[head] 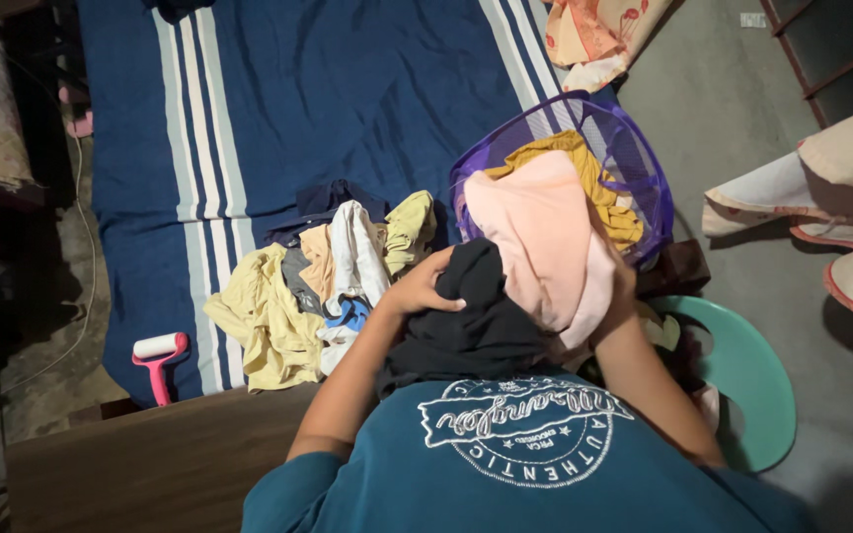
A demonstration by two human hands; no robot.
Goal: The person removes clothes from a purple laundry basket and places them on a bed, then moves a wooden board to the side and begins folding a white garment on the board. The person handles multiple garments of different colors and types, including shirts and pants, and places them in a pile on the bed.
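Observation:
My left hand grips the top of a black garment held against my chest. My right hand is mostly hidden under a pale pink garment that drapes out of a purple mesh laundry basket; its fingers do not show. A mustard yellow cloth lies inside the basket behind the pink one. Left of my left hand sits a heap of clothes, yellow, white, grey and beige, on a blue striped bedspread.
A pink lint roller lies at the bed's near left edge. A teal plastic chair stands under my right arm. A brown wooden board runs along the bed's near side. Pillows lie on the floor at right.

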